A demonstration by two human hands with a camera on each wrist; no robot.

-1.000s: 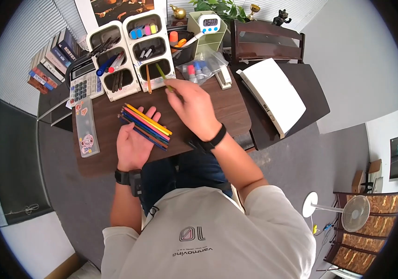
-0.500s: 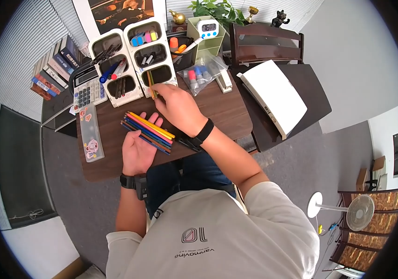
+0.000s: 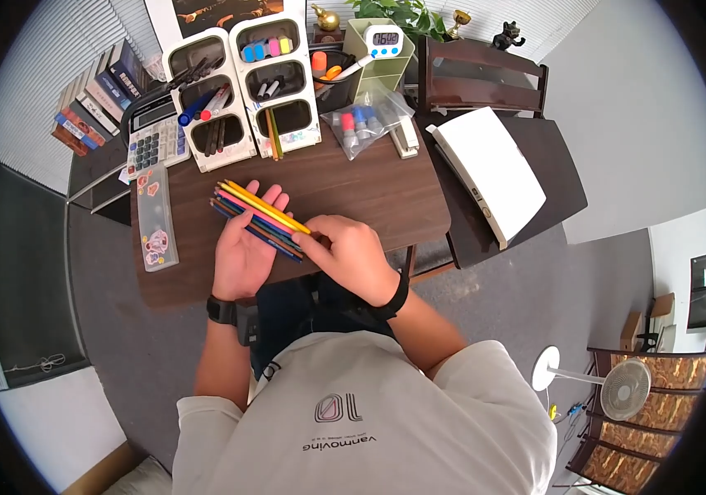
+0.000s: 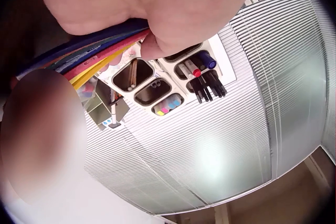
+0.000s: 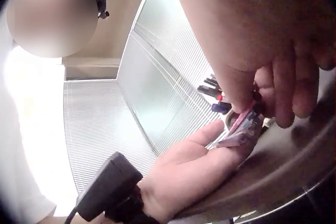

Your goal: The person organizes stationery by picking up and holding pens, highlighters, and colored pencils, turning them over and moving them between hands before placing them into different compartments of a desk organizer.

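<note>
Across my upturned left hand [image 3: 241, 260] lies a bundle of colored pencils [image 3: 258, 219], yellow, pink, blue and brown, with the thumb over it. My right hand [image 3: 353, 256] pinches at the bundle's near right end, by the yellow pencil; its fingertips partly hide which one. In the left wrist view the colored pencils [image 4: 89, 56] run under the left palm. The right wrist view has the right thumb and fingers close together at the pencil ends. An orange pencil and a green pencil [image 3: 276, 140] lean in the lower right compartment of the white organizer [image 3: 307, 136].
Other organizer compartments hold highlighters [image 3: 268, 49], markers [image 3: 217, 103] and dark pencils [image 3: 215, 136]. A calculator [image 3: 155, 147] and a clear pencil case [image 3: 155, 223] lie left. To the right are a plastic bag of bottles [image 3: 361, 124], a stapler [image 3: 405, 137] and a white box [image 3: 485, 173].
My right hand put a green pencil beside the orange one in the lower right compartment, let go, and came back to the bundle. The left hand still holds the pencils.
</note>
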